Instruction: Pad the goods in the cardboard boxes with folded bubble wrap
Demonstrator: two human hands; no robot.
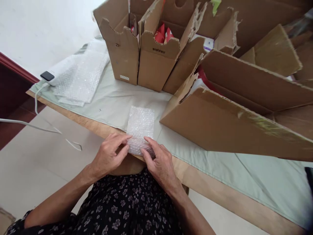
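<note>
A small clear bubble wrap pouch (141, 123) lies at the front edge of the cloth-covered table. Its near end looks folded or doubled over. My left hand (111, 152) grips the pouch's near left edge between thumb and index finger. On the near right side, my right hand (160, 160) holds the same end, thumb on top and index finger stretched along it. The other fingers of both hands are curled and partly hidden. Whether anything lies inside the pouch I cannot tell.
A pile of bubble wrap pouches (84, 73) lies at the back left, near a white device with a dark screen (47, 76) and a white cable (36, 98). Cardboard boxes (156, 65) stand behind, some holding red packets (160, 33). A long open carton (220, 120) stands right.
</note>
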